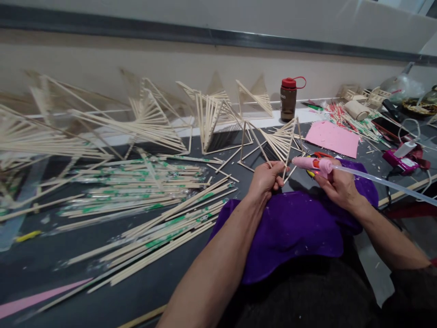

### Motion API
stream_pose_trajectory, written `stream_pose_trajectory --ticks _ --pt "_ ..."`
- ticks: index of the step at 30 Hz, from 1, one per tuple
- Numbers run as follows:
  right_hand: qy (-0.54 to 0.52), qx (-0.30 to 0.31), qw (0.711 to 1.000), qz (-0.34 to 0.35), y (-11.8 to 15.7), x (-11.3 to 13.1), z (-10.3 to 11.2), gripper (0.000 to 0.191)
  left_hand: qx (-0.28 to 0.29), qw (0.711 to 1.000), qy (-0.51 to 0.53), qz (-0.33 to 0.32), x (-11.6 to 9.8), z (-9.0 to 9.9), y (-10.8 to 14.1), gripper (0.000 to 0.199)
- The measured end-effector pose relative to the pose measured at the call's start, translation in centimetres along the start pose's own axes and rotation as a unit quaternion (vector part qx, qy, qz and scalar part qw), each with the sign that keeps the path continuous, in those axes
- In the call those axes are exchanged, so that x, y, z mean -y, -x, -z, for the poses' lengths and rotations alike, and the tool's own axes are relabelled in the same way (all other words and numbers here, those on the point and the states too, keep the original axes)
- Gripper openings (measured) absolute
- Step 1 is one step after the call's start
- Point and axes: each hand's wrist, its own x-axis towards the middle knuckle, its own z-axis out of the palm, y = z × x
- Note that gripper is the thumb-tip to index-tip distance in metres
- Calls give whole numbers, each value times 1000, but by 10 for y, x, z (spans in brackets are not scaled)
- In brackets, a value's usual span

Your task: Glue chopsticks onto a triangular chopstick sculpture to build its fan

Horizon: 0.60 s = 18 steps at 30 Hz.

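Observation:
My left hand (265, 179) grips the lower sticks of a small fan-shaped frame of wooden sticks (280, 139) that stands over a purple cloth (293, 228). My right hand (336, 182) holds a pink glue gun (312, 163) with a long clear glue stick (382, 182) sticking out behind it. The gun's nozzle points left, close to the frame's base near my left fingers.
Several finished stick frames (211, 116) stand along the back of the dark table (143, 282). Bundles of wrapped chopsticks (160, 228) lie at the left. A brown bottle with a red cap (288, 98), pink paper (332, 138) and cluttered tools sit at the right.

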Motion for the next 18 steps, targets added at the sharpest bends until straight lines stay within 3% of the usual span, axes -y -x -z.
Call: stream_pose_trajectory --ticks 5,10,14,18 --pt "-54 17 994 -98 2 -4 0 21 0 1000 12 12 -1 0 0 8" --pt "-173 -10 957 -233 -8 -17 1 27 1 1000 18 25 -3 0 0 6" --pt "-274 -41 922 -272 -38 -34 7 27 8 999 19 31 -3 1 0 3" --pt "-294 -47 895 -332 -77 -62 8 26 12 999 19 26 -3 3 -1 1"
